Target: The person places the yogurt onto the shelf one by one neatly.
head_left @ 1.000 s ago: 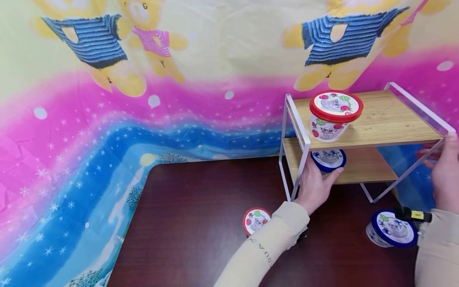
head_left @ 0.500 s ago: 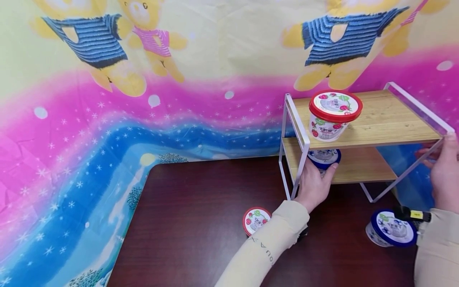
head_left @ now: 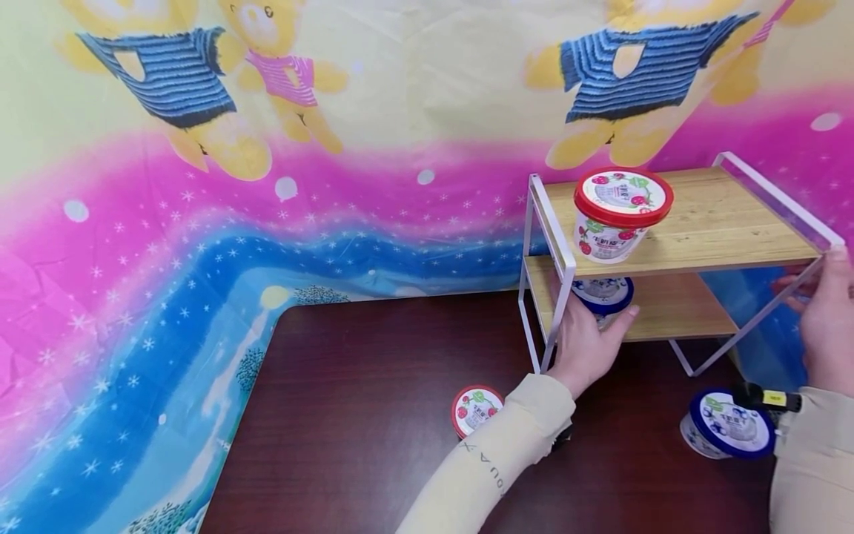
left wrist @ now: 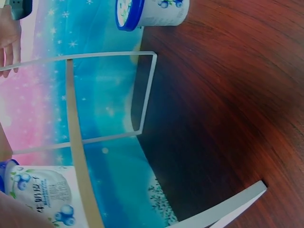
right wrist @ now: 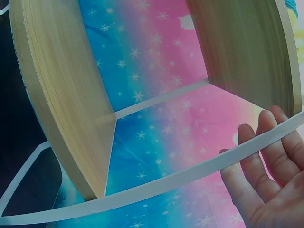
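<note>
On the lower board of a two-tier wooden shelf (head_left: 727, 215) with a white metal frame stands a tub with a blue lid (head_left: 603, 291). My left hand (head_left: 587, 345) is beside it, thumb spread off the lid; its other fingers are partly hidden behind the tub and frame. Blueberries show on that tub's side (left wrist: 52, 194) in the left wrist view. My right hand (head_left: 830, 322) holds the shelf's right frame, thumb at the upper corner, fingers (right wrist: 275, 156) behind the white bar. A red-lidded strawberry tub (head_left: 620, 215) stands on the top board, at its left end.
Another red-lidded tub (head_left: 476, 409) stands on the dark wooden table (head_left: 347, 430), partly covered by the left sleeve. A second blue-lidded tub (head_left: 729, 424) is in front of the shelf's right side, near the right wrist. A printed cloth (head_left: 400, 148) hangs behind the table.
The blue-lidded tub on the lower board has shifted slightly left with my left hand. Since then that thumb has come away from the lid. My right hand stays on the frame.
</note>
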